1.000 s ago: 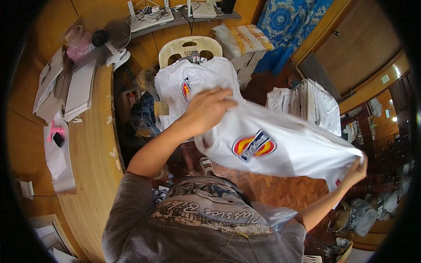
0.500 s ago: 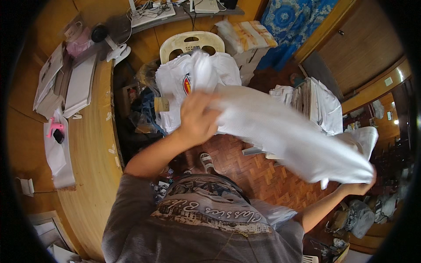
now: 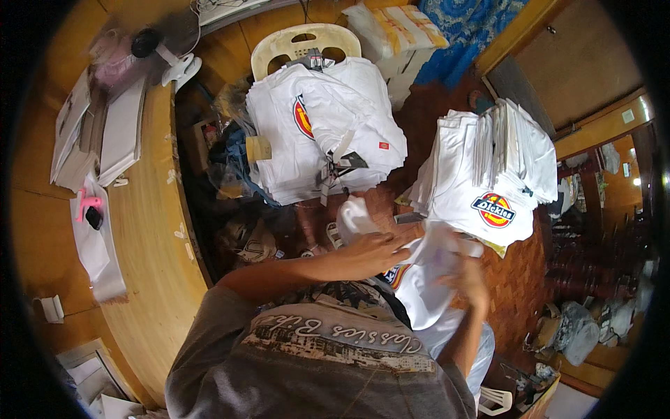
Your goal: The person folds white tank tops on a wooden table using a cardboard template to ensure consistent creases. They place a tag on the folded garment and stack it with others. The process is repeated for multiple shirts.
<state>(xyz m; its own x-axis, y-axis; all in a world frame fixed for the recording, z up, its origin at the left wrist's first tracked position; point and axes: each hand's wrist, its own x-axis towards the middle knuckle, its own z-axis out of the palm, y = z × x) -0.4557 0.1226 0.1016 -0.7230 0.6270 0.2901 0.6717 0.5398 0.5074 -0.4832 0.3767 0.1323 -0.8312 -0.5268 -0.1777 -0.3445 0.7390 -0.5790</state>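
Observation:
A white T-shirt [image 3: 429,290] with a colored printed emblem lies bunched over my lap, its upper part smeared by motion. My left hand [image 3: 377,253] reaches across its left side, fingers stretched out over the cloth. On the right side of the shirt is my right hand [image 3: 469,278], beside a blurred fold; its fingers are too smeared to read. Ahead, a thick stack of white T-shirts [image 3: 356,101] with tags rests on a cream plastic chair [image 3: 305,31]. Another stack of folded white T-shirts [image 3: 447,157] stands to the right, an emblem showing on its front.
Along the left runs a wooden table [image 3: 150,230] holding papers, a clip-on fan [image 3: 164,56] and a pink tool [image 3: 87,202]. Taped boxes [image 3: 405,52] stand behind the chair near a blue curtain [image 3: 471,35]. Plastic-wrapped items [image 3: 576,332] sit at the lower right.
The white T-shirt, stretched out wide between both hands earlier, has come down and gathered over my lap. My hands have moved closer together, uncovering both stacks.

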